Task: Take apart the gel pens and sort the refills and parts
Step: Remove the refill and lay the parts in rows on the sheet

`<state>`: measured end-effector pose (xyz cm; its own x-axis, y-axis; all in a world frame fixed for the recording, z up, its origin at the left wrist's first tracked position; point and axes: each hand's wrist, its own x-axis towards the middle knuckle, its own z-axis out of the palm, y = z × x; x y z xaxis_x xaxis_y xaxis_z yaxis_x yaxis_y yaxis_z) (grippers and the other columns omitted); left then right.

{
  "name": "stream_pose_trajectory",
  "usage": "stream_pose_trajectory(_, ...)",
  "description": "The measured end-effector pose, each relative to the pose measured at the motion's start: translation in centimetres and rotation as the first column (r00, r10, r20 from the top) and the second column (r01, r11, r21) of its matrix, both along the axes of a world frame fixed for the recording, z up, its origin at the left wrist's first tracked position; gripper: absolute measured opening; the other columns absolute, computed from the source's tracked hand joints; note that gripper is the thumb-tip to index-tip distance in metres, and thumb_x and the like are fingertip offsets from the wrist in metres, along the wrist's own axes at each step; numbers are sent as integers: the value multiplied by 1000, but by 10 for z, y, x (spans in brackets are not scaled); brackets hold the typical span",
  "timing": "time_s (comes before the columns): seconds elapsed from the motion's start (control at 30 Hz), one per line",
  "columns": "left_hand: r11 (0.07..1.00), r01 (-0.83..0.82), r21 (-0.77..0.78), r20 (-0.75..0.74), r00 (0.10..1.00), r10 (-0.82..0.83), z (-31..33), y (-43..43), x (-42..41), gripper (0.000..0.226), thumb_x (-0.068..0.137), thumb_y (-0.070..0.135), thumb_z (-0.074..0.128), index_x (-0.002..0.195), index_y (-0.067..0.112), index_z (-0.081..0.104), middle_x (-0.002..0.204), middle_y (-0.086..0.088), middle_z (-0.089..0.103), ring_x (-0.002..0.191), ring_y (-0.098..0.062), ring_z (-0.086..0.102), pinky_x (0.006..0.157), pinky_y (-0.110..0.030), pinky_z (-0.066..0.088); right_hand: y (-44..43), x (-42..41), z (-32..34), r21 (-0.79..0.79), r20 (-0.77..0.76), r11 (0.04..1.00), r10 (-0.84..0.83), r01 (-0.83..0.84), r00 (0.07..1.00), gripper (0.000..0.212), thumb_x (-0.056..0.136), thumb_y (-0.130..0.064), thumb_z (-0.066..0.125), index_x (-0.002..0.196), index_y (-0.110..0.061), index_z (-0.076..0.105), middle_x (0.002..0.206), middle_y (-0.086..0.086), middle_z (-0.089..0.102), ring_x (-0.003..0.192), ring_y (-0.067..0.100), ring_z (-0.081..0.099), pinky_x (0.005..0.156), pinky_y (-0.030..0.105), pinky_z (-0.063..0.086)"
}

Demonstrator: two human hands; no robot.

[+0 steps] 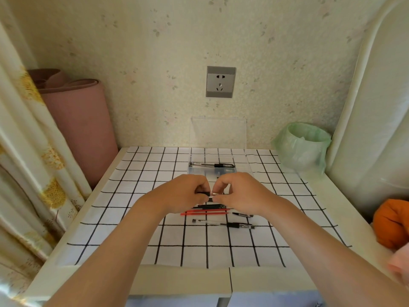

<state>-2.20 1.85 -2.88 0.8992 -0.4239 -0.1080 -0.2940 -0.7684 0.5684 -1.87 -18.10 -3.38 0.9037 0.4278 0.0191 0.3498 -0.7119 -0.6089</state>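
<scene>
My left hand (181,193) and my right hand (241,193) meet above the middle of the checked table cloth (155,240), each pinching one end of a gel pen (209,193); only its black grip and a clear bit show between the fingers. Below the hands lie black refills (210,206) and red refills (205,212) side by side. A small black part (242,214) lies right of them. A whole clear pen with black grip (223,224) lies nearer to me. Another whole pen (211,165) rests in a clear plastic box (243,171) behind the hands.
The box's clear lid (218,131) stands up against the wall. A bin with a green bag (303,147) sits at the back right. A rolled pink mat (81,129) leans at the left, a curtain (26,162) beside it. Orange cloth (391,224) lies at the right edge.
</scene>
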Motion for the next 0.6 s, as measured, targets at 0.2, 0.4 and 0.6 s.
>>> stream_pose_trajectory(0.2,1000,17,25,8,1000,-17,-2,-1,1,6,93,23,61,95,29,61,83,14,62,71,-1,57,65,-20,44,1,-1,-1,-20,-21,1000,-5,5,1000,13,87,-40,70,94,-29,74,67,-23,57,57,-16,52,56,15,33)
stream_pose_trajectory(0.4,998,37,42,37,999,-38,-4,-2,2,7,93,25,61,93,31,61,85,11,65,74,-6,59,70,-26,50,0,1,0,-27,-30,1000,-6,5,1000,12,87,-39,70,92,-29,75,73,-21,62,57,-12,53,59,17,38)
stream_pose_trajectory(0.6,999,18,44,63,998,-21,-5,-2,1,6,93,29,60,98,32,63,86,10,64,69,-6,58,69,-28,52,-6,4,0,-88,-52,996,-18,13,998,19,87,-48,66,98,-34,72,92,-18,66,74,-7,58,70,21,46)
